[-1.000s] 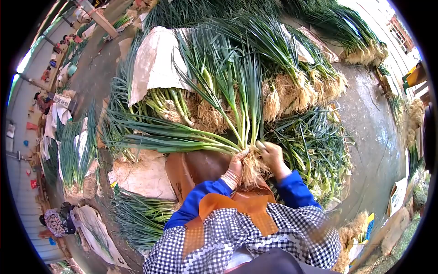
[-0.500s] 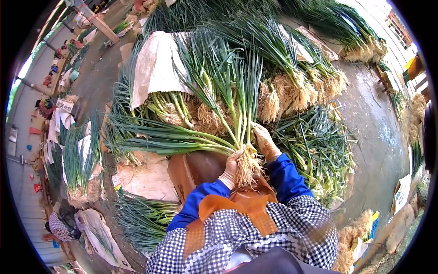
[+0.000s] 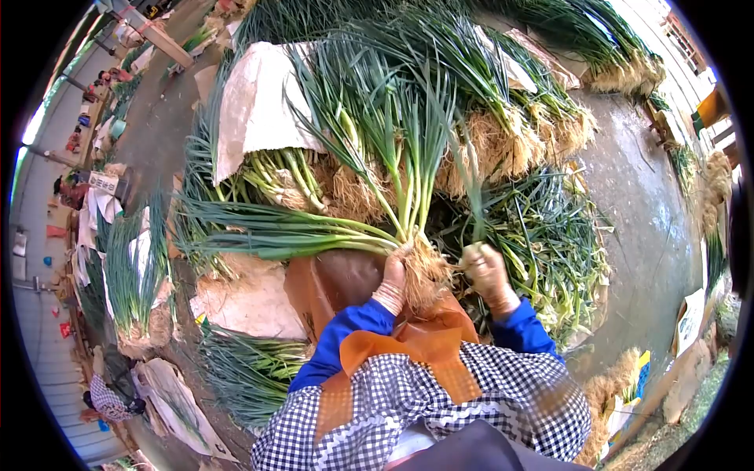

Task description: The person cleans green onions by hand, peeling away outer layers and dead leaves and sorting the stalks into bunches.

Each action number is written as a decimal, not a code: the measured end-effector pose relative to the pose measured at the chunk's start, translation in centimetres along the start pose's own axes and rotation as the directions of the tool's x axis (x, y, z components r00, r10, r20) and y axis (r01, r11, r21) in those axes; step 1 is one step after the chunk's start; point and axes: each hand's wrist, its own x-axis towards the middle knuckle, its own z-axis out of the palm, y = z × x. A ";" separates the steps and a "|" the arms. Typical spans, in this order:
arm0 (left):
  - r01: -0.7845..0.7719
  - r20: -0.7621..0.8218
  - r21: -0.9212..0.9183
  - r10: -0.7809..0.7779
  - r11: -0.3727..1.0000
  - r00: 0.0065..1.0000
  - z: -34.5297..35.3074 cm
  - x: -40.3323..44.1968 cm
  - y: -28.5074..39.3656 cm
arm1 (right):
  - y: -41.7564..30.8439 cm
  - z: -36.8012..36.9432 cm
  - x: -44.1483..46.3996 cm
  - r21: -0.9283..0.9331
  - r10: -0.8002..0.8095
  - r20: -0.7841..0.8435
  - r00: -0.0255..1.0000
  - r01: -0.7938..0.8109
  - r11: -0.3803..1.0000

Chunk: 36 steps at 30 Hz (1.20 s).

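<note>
My left hand (image 3: 394, 281) is closed round a bunch of green onions (image 3: 410, 184) just above the roots. Some of its stalks point away from me, others lie out to the left. The pale stringy roots (image 3: 426, 275) hang over the orange-brown apron (image 3: 345, 281). Right of the roots, my right hand (image 3: 487, 271) is closed on a green onion leaf (image 3: 476, 212), which stands up from the fist and is blurred by motion. Beneath and beyond that hand lies a heap of loose leaves (image 3: 542, 251).
Piled green onions (image 3: 518, 149) with roots towards me lie ahead, partly under a white sack (image 3: 263, 98). More green onions (image 3: 247, 377) lie at my left, near a pale sheet (image 3: 251, 302). Wet concrete floor (image 3: 648, 212) runs along the right. Another person (image 3: 110, 396) is at the far left.
My right hand has come off the stalks and moved right and towards me, with a leaf now in it. The left hand keeps its hold on the bunch.
</note>
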 end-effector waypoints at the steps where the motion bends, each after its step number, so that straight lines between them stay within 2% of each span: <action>1: 0.001 -0.050 0.023 0.000 1.000 0.999 0.2 0.0 0.4 | -0.4 -1.4 -0.3 -0.143 -0.147 -0.079 0.986 0.135 0.981; 2: 0.051 0.022 -0.038 -0.050 0.998 0.999 0.8 -0.4 0.7 | -2.4 -1.9 -0.9 -0.290 -0.058 -0.162 0.985 0.009 0.957; 3: 0.044 0.046 0.000 -0.044 0.999 0.998 2.2 -1.2 0.6 | -4.6 -2.9 -1.9 -0.418 0.019 -0.256 0.966 -0.128 0.899; 4: 0.122 0.105 -0.029 -0.119 0.992 0.987 1.2 -1.0 0.9 | -2.9 -7.7 -1.6 -0.708 0.097 -0.258 0.961 -0.256 0.658; 5: 0.202 0.168 -0.055 -0.190 0.978 0.967 0.2 -0.7 1.2 | -2.2 -11.2 -0.7 -0.916 0.236 -0.384 0.893 -0.336 -0.221; 6: 0.189 0.211 -0.007 -0.184 0.982 0.960 0.5 -1.3 1.5 | -2.1 -12.5 -0.3 -0.887 0.429 -0.336 0.838 -0.128 -0.444; 8: 0.151 0.295 0.084 -0.169 0.985 0.940 1.1 -2.3 2.2 | -5.4 -10.1 4.1 -0.862 0.426 -0.373 0.824 -0.137 -0.489; 9: 0.061 0.352 0.080 -0.085 0.995 0.932 2.7 -3.0 2.3 | -7.1 -8.7 6.4 -0.848 0.424 -0.391 0.817 -0.141 -0.511; 10: 0.015 0.381 0.104 -0.054 0.995 0.923 3.5 -3.3 2.6 | -10.1 -6.9 8.3 -0.868 0.060 -0.397 0.916 -0.353 -0.348; 11: -0.032 0.410 0.124 -0.022 0.992 0.912 4.2 -3.6 2.9 | -11.1 -8.5 10.8 -0.931 -0.322 -0.208 0.924 -0.288 -0.226; 12: -0.088 0.368 0.198 0.009 0.976 0.930 4.7 -4.1 3.4 | -13.1 -8.4 13.8 -0.954 -0.476 -0.221 0.851 -0.290 -0.076; 13: -0.149 0.334 0.272 0.052 0.951 0.941 5.0 -4.2 3.7 | -14.5 -8.6 16.6 -0.981 -0.661 -0.061 0.748 -0.168 -0.099; 15: -0.121 0.116 0.356 0.085 0.927 0.990 3.1 -1.7 3.0 | -15.7 -10.5 22.5 -0.946 -0.744 0.042 0.667 -0.212 -0.244; 16: -0.152 0.115 0.219 0.129 0.964 0.985 1.6 -0.1 2.3 | -16.1 -10.3 24.1 -0.918 -0.662 -0.032 0.749 -0.284 -0.277; 17: -0.029 0.084 0.135 0.017 0.990 0.996 1.7 0.0 2.2 | -16.7 -9.0 24.7 -0.881 -0.572 -0.115 0.812 -0.349 -0.319; 18: -0.044 0.075 0.144 0.034 0.989 0.997 1.8 0.0 2.0 | -17.2 -8.0 25.0 -0.840 -0.484 -0.107 0.868 -0.339 -0.423; 19: -0.054 0.062 0.150 0.046 0.987 0.997 1.7 -0.1 1.7 | -17.4 -6.7 24.6 -0.841 -0.482 -0.105 0.870 -0.336 -0.423; 21: -0.046 0.074 0.119 0.037 0.992 0.997 0.7 0.0 1.6 | -17.2 -3.7 22.2 -0.892 -0.302 -0.377 0.876 -0.431 -0.136; 22: -0.021 0.138 0.111 0.006 0.994 0.990 1.3 -0.2 1.6 | -17.2 -0.3 17.4 -0.933 -0.300 -0.354 0.886 -0.312 0.179; 23: 0.002 0.202 0.110 -0.024 0.994 0.979 2.2 -0.4 1.9 | -14.7 -2.5 18.2 -0.948 -0.138 -0.310 0.941 -0.295 0.121; 24: -0.004 0.268 0.160 -0.039 0.987 0.963 4.5 -1.0 2.0 | -12.4 -1.8 16.3 -0.844 -0.052 -0.288 0.956 -0.228 0.485; 25: -0.007 0.259 0.109 -0.022 0.994 0.966 5.4 -1.2 1.7 | -9.7 -0.9 13.7 -0.604 0.024 -0.236 0.971 -0.167 0.779; 26: 0.025 0.295 0.106 -0.056 0.994 0.954 4.9 -1.3 1.4 | -6.5 -1.6 12.4 -0.368 0.121 -0.130 0.984 -0.161 0.916; 27: 0.058 0.337 0.105 -0.090 0.993 0.937 4.1 -1.0 1.0 | -4.3 0.2 10.1 -0.337 0.062 -0.107 0.992 -0.095 0.937; 28: 0.131 0.247 0.090 -0.150 0.987 0.957 1.3 -0.2 0.0 | -3.2 2.1 8.2 -0.280 0.112 -0.058 0.992 -0.123 0.952; 29: 0.128 0.268 0.086 -0.147 0.988 0.952 1.4 -0.8 -0.6 | -0.2 1.8 8.5 -0.198 0.086 -0.004 0.996 -0.086 0.976; 31: 0.308 0.132 0.032 -0.310 0.951 0.942 0.6 -0.8 -1.1 | 1.0 0.8 8.9 -0.170 0.078 0.037 0.996 -0.070 0.983; 32: 0.307 0.064 0.026 -0.308 0.951 0.949 0.6 -1.0 -1.2 | 1.0 1.4 9.2 -0.179 0.066 0.028 0.997 -0.060 0.982; 33: 0.244 0.086 0.102 -0.252 0.964 0.964 0.7 -1.0 -1.2 | 0.7 1.7 9.2 -0.261 0.010 0.025 1.000 -0.003 0.965; 34: 0.198 0.121 0.125 -0.213 0.972 0.969 0.4 -0.7 -1.4 | 0.5 1.6 10.4 -0.576 -0.076 -0.100 0.992 0.004 0.817; 35: 0.151 0.158 0.145 -0.174 0.978 0.972 -0.2 -0.2 -1.8 | 0.0 1.6 11.9 -0.820 -0.199 -0.185 0.962 -0.040 0.571; 36: 0.151 0.162 0.145 -0.174 0.978 0.971 -0.8 0.2 -2.2 | -0.8 1.3 13.0 -0.987 -0.340 -0.158 0.927 -0.146 0.061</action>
